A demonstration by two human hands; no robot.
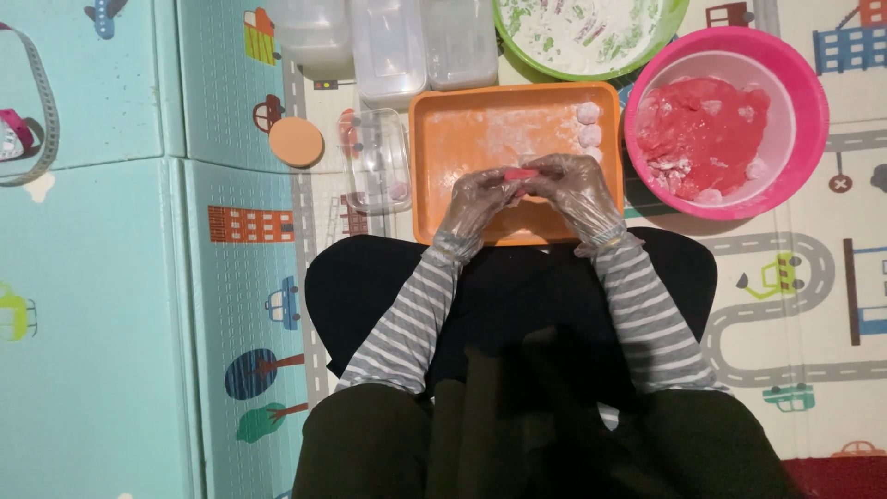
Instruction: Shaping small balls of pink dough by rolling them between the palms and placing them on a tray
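On a pale play mat [111,305] printed with roads, the gloved left hand [478,197] and right hand [575,188] pinch a small pink dough piece [519,174] over the orange tray [462,129], seemingly soft, light and sticky, best held by fingertips, with the pink bowl [804,120] far right.

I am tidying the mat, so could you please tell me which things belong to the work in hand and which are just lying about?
In use: left hand and right hand holding pink dough piece; orange tray; dough balls; pink bowl; green bowl.

Lying about: round orange lid; measuring tape.
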